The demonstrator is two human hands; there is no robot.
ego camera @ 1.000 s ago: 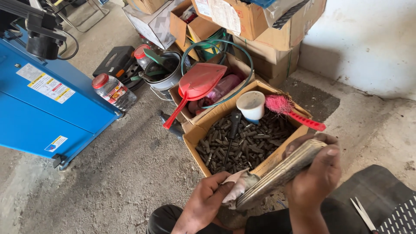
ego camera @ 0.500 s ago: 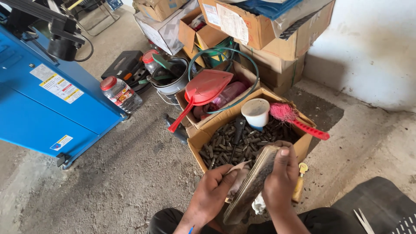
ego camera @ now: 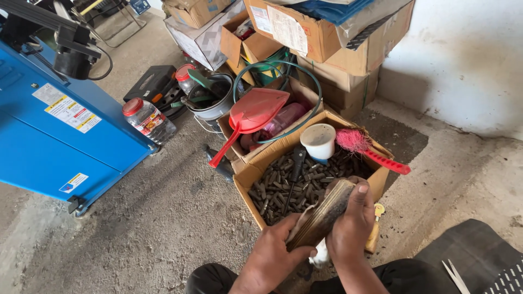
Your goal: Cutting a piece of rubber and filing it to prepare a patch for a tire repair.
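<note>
Both hands have drawn closer together around the curved pad, now tilted more upright at the near edge of the box.

The right hand (ego camera: 353,227) grips the curved pad (ego camera: 322,214) from above, the left hand (ego camera: 277,251) clasping its lower end; both are closed on it. Behind lies the cardboard box (ego camera: 246,175) of dark metal pieces (ego camera: 283,188), holding a white cup (ego camera: 318,141) and pink brush (ego camera: 366,148).

Worn brown stack (ego camera: 322,215) tilted upright, gripped over the box's edge.

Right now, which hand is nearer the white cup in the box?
Right. The right hand grips the flat brown pad just below the white cup, over the box's near edge. The left hand holds the pad's lower end, farther back and left.
</note>
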